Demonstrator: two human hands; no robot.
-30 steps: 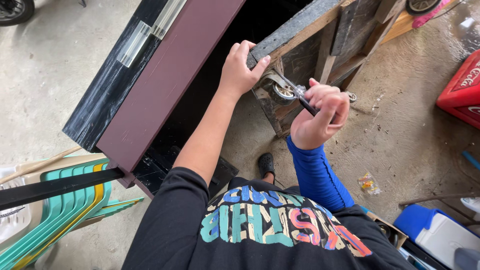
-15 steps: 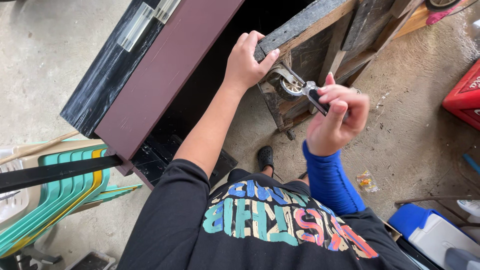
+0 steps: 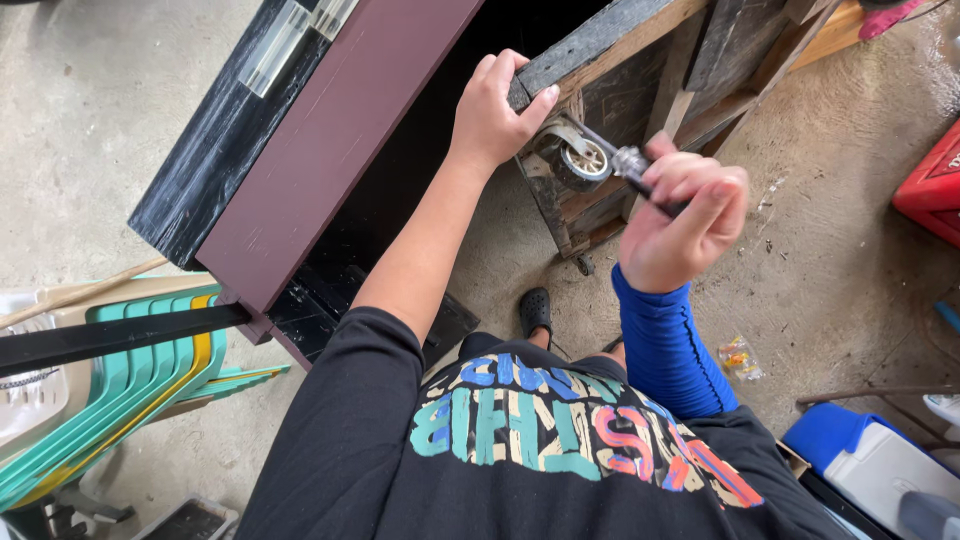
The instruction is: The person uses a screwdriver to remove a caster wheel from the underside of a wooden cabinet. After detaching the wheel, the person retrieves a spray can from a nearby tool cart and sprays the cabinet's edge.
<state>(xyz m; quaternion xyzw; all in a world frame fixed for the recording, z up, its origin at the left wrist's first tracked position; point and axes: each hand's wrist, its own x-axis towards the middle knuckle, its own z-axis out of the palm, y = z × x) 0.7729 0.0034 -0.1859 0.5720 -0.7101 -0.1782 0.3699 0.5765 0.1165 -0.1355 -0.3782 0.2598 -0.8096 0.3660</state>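
Nearest, a blue-and-white cooler (image 3: pixel 860 465) is seen at lower right, its contents hidden and its body cut off by the frame. Higher, a dark-handled tool (image 3: pixel 650 183) is gripped in the closed right hand (image 3: pixel 680 225), its metal tip at the caster wheel (image 3: pixel 580 160). Farther, a wooden board edge (image 3: pixel 600 40) is clasped by the left hand (image 3: pixel 495 110).

Bare concrete floor (image 3: pixel 850 250), stacked green plastic chairs (image 3: pixel 110 400), red crate (image 3: pixel 935 190).
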